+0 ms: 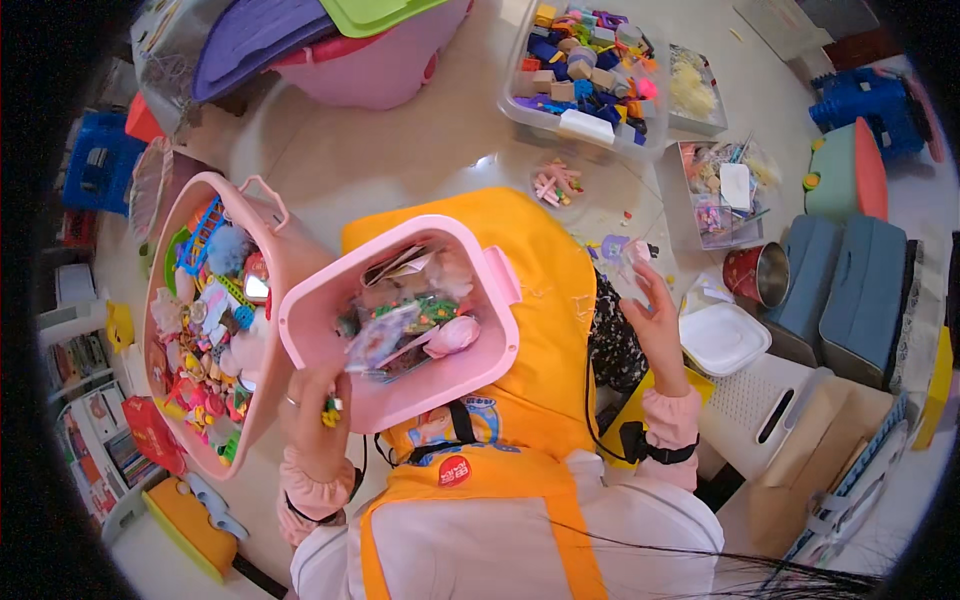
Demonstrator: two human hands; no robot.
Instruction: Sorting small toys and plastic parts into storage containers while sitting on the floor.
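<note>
A pink plastic bin (480,390) rests tilted on my lap, over an orange apron (480,214). Inside lie clear packets, green-and-orange bits (431,309) and a wrapped pink lollipop-shaped item (452,337). My left hand (319,412) is at the bin's near-left rim, with a small yellow toy (331,412) held against the palm. Just past its fingers is a motion-blurred packet (384,337); whether the fingers grip it is unclear. My right hand (656,322) is raised on the right, fingers apart, its tips close to a small pale-pink piece (637,251).
A larger pink tub (289,236) full of mixed toys stands left. Ahead are a clear box (585,146) of building blocks and a small bowl (556,184) of pink pieces. To the right are a craft box (682,217), a red metal cup (757,274) and a white tray (724,337).
</note>
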